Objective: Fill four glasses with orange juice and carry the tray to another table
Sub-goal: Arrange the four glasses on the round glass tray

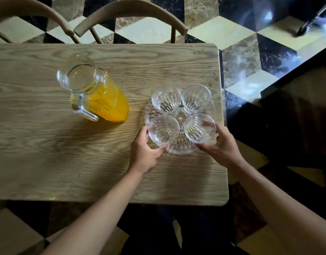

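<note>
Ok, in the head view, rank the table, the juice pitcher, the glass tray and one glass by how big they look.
1. table
2. tray and juice pitcher: look alike, unsure
3. one glass

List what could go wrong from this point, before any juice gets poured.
1. The glass tray sits near the right edge of the wooden table; a nudge could send it off.
2. The four empty glasses stand packed together on it; pouring could splash or knock a neighbour.
3. Left hand and right hand grip the tray and near glasses; smooth glass may slip.
</note>
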Motion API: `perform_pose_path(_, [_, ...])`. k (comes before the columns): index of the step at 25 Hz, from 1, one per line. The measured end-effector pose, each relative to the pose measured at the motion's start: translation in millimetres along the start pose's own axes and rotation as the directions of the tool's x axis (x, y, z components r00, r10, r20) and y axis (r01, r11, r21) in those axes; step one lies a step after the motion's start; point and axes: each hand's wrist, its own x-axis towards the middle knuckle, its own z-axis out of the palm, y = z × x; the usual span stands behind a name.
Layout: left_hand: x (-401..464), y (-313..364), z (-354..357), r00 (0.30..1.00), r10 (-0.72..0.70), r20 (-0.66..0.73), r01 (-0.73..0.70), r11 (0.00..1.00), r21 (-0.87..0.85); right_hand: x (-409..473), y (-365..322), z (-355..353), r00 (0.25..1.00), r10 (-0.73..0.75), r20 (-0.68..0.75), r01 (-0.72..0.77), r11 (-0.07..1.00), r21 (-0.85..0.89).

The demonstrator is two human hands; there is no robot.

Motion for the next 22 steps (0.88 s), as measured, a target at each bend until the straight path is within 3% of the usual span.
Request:
perform_pose_path(16, [6, -8, 4, 1.000, 0.027, 0.012, -0.028, 0.998, 0.054, -6, 5, 7, 0.999, -0.004, 0.036, 0.003, 1.000, 0.021])
perform_pose_path(22, [-5, -2, -4, 0.997, 0.070, -0.024, -0.068, 0.995, 0.073, -12, -1, 1, 0.997, 0.070, 0.010, -0.070, 0.997, -0.028])
